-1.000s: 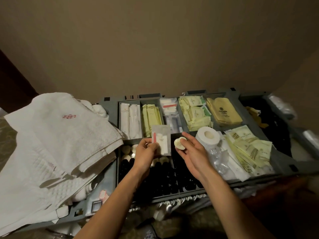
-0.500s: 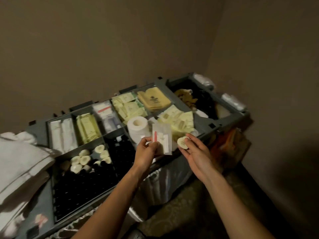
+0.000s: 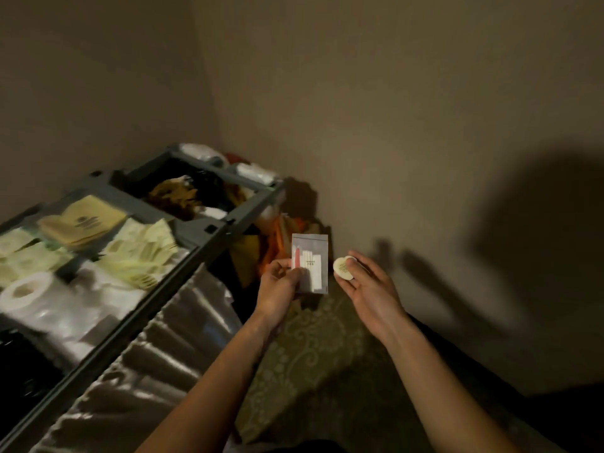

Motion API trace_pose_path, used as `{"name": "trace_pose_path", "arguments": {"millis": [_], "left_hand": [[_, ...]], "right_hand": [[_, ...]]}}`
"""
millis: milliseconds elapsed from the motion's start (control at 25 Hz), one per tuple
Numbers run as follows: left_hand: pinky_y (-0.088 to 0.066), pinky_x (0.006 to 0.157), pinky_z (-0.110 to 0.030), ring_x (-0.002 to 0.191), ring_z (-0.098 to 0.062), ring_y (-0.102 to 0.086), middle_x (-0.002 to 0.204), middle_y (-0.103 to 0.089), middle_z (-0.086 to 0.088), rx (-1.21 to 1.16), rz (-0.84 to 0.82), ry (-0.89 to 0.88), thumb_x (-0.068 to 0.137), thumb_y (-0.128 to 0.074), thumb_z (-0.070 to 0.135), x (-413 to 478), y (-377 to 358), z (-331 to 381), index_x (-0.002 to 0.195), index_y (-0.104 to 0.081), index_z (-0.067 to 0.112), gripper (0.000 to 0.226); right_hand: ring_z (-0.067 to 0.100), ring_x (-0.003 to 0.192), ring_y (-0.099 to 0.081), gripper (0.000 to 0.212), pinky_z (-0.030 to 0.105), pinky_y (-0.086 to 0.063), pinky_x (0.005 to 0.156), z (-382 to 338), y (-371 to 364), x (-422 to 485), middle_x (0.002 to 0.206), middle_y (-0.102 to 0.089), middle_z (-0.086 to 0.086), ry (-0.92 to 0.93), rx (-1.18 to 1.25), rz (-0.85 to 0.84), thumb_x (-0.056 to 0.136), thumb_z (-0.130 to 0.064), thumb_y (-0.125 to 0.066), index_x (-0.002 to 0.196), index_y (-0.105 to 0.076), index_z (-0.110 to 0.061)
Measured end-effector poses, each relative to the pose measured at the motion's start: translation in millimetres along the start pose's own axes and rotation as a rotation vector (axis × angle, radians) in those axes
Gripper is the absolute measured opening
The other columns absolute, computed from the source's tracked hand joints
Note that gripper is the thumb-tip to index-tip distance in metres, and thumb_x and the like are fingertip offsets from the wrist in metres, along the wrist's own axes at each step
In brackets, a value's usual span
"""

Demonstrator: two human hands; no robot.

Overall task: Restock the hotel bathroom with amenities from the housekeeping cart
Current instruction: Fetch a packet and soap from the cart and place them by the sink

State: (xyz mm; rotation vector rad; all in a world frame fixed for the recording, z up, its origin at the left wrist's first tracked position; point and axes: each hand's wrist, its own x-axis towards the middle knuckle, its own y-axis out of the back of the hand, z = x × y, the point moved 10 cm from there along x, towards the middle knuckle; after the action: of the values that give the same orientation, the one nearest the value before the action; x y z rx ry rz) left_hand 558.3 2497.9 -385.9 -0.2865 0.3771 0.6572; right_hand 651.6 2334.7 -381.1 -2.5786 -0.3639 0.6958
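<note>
Being pinched in the left hand (image 3: 277, 287), a sachet (image 3: 310, 263) is being held beside the round soap (image 3: 343, 269) gripped by the right hand (image 3: 371, 291). Both are being held past the cart's (image 3: 196, 231) corner, over patterned carpet (image 3: 313, 351).

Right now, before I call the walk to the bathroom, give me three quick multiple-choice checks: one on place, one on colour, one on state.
1. Where is the white toilet paper roll? A. on the grey plastic cart; B. on a bed; C. on a sink.
2. What colour is the small round disc in the right hand? A. blue; B. cream; C. black.
3. What is the left hand doing? A. hanging empty; B. pressing the cart; C. pinching the clear flat sachet.
Key: 1A, it lies in the cart's top tray; 2B, it shows pale cream; 3C, its thumb pins the sachet's lower left part.
</note>
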Motion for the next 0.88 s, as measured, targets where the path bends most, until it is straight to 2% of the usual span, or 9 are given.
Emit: {"name": "trace_pose_path", "arguments": {"millis": [80,160,240,360,480,680,800,880], "left_hand": [[-0.058,0.089,-0.047,0.104,-0.029,-0.068,0.114,-0.069,-0.013,0.045,-0.079,0.02,0.094,-0.066,0.014,0.2,-53.4,-8.9,0.105,-0.061,0.014,0.012],[-0.058,0.073,-0.038,0.096,-0.027,-0.069,0.109,-0.071,-0.014,0.094,-0.157,0.041,0.094,-0.066,0.015,-2.3,-102.4,-18.3,0.107,-0.062,0.012,0.014],[-0.054,0.065,-0.033,0.09,-0.026,-0.07,0.105,-0.072,-0.015,0.135,-0.233,0.061,0.094,-0.066,0.015,-4.9,-146.4,-27.1,0.109,-0.062,0.008,0.017],[-0.059,0.074,-0.042,0.088,-0.029,-0.068,0.1,-0.07,-0.016,0.222,-0.348,0.067,0.094,-0.067,0.012,-4.8,-218.8,-46.0,0.101,-0.065,0.01,0.008],[-0.059,0.082,-0.051,0.092,-0.03,-0.069,0.103,-0.07,-0.017,0.275,-0.476,0.101,0.093,-0.068,0.017,-7.0,-283.6,-70.8,0.1,-0.066,0.01,0.01],[-0.063,0.077,-0.041,0.099,-0.027,-0.07,0.112,-0.07,-0.014,0.387,-0.745,0.246,0.096,-0.061,0.01,-15.8,-416.2,-111.3,0.118,-0.06,0.007,0.022],[-0.059,0.091,-0.049,0.106,-0.029,-0.069,0.117,-0.069,-0.012,0.453,-0.884,0.335,0.096,-0.063,0.014,-25.1,-485.0,-137.0,0.119,-0.06,0.013,0.023],[-0.059,0.089,-0.045,0.102,-0.026,-0.07,0.114,-0.071,-0.011,0.528,-1.01,0.327,0.096,-0.062,0.014,-41.7,-529.4,-150.3,0.112,-0.062,0.015,0.016]], "right_hand": [[0.027,0.116,-0.066,0.023,0.031,-0.059,0.086,-24.0,49.0,-1.9,0.129,-0.063,0.018,0.056,0.071,0.089,0.093,-0.005,-0.066,0.116,-0.067,-0.009],[0.028,0.114,-0.066,0.021,0.03,-0.059,0.085,-42.8,93.4,-7.4,0.13,-0.062,0.022,0.107,0.137,0.173,0.093,-0.003,-0.065,0.114,-0.067,-0.007],[0.025,0.114,-0.066,0.021,0.028,-0.06,0.085,-59.9,130.9,-17.0,0.13,-0.063,0.02,0.16,0.174,0.24,0.095,-0.004,-0.064,0.115,-0.067,-0.008],[0.018,0.106,-0.067,0.025,0.024,-0.059,0.083,-88.4,195.3,-33.0,0.125,-0.065,0.014,0.23,0.127,0.376,0.099,-0.007,-0.059,0.124,-0.064,-0.006],[0.022,0.104,-0.064,0.021,0.03,-0.058,0.084,-103.4,247.5,-45.4,0.119,-0.064,0.014,0.23,0.212,0.465,0.101,-0.007,-0.055,0.12,-0.063,-0.006],[0.033,0.116,-0.062,0.015,0.031,-0.063,0.078,-147.4,340.6,-66.9,0.123,-0.058,0.017,0.349,0.439,0.705,0.102,-0.006,-0.051,0.109,-0.064,-0.007],[0.029,0.106,-0.069,0.014,0.034,-0.061,0.085,-171.3,387.7,-89.6,0.126,-0.057,0.018,0.425,0.459,0.864,0.102,-0.009,-0.051,0.109,-0.064,-0.01],[0.024,0.102,-0.073,0.015,0.033,-0.061,0.086,-180.9,417.0,-110.6,0.127,-0.059,0.018,0.487,0.451,0.967,0.102,-0.013,-0.053,0.113,-0.064,-0.012]]}}
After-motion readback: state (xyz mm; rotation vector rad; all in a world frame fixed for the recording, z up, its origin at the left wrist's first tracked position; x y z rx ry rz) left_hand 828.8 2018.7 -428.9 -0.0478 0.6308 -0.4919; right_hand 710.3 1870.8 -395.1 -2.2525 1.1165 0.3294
